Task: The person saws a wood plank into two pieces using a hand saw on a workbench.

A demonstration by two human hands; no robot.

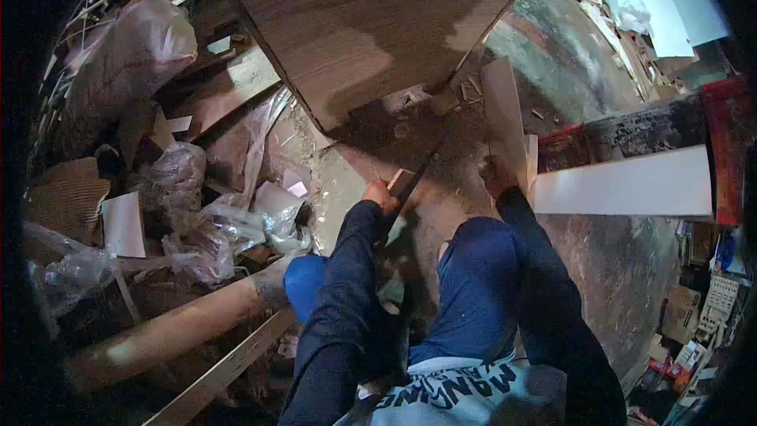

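My left hand [381, 196] is closed around a small, light-edged piece of wood [400, 181], low over the floor in front of my knees. Right beside it runs a long, dark, narrow strip [413, 177] that tapers toward the far end. To the right, my right hand [498, 177] is closed, its fingers in shadow; I cannot tell what is in it. Just beyond that hand, a pale narrow board [505, 102] stretches away along the floor. A large brown wood-grain panel [371, 31] stands in front of me, with my shadow across it.
At the right lies a white board [623, 181] beside a worn, red-ended dark piece [646, 132]. Plastic wrap [236, 225], cardboard [67, 197] and a stuffed sack [130, 71] crowd the left. A thick brown tube [181, 319] lies near my left knee.
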